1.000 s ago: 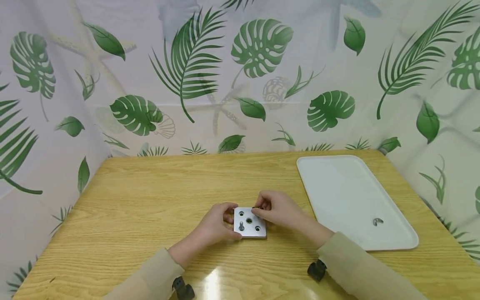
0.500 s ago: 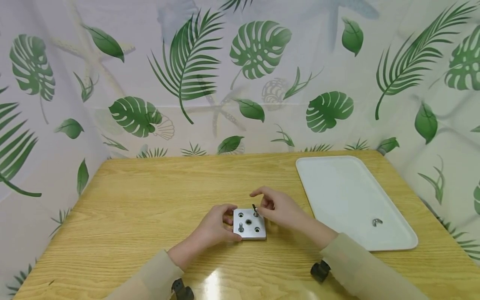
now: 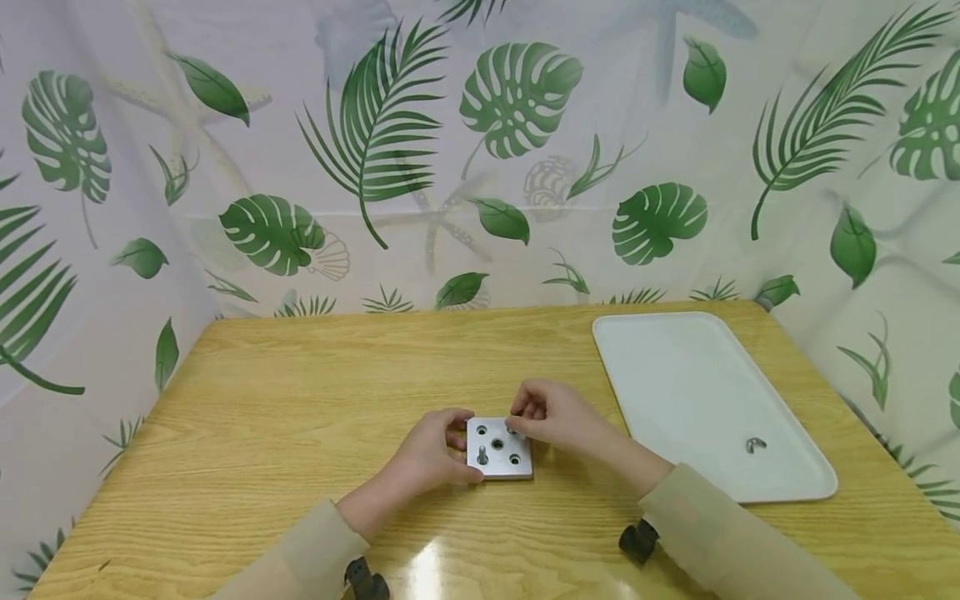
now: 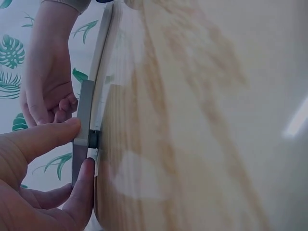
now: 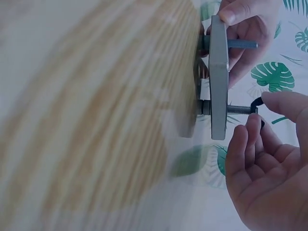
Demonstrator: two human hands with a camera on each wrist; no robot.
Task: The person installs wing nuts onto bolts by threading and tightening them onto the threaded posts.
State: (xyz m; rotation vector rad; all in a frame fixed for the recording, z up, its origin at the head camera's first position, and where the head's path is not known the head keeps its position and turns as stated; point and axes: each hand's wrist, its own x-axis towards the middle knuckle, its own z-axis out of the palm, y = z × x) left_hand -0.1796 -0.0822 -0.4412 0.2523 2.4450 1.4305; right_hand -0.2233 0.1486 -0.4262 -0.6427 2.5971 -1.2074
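A square silver metal plate [image 3: 498,464] with several holes lies on the table, raised on the bolt heads [image 5: 205,107] under it. My left hand [image 3: 435,447] grips its left side, thumb at the near edge and fingers at the far edge. One bolt [image 3: 483,456] stands up bare at the plate's near left. At the far right corner a second bolt [image 5: 239,109] sticks up, and my right hand [image 3: 558,414] pinches a dark wing nut [image 5: 258,101] at its tip between thumb and fingers. In the head view that hand mostly hides the nut.
A white tray [image 3: 675,375] lies on the right of the wooden table [image 3: 337,375]. Near the tray's front right a small silver wing nut [image 3: 755,444] rests on it. A leaf-print cloth [image 3: 420,167] hangs behind the table.
My right fingers were closed at the nut, spread with the forefinger lifted half a second ago, and now close on it again. The left hand and plate stay nearly still.
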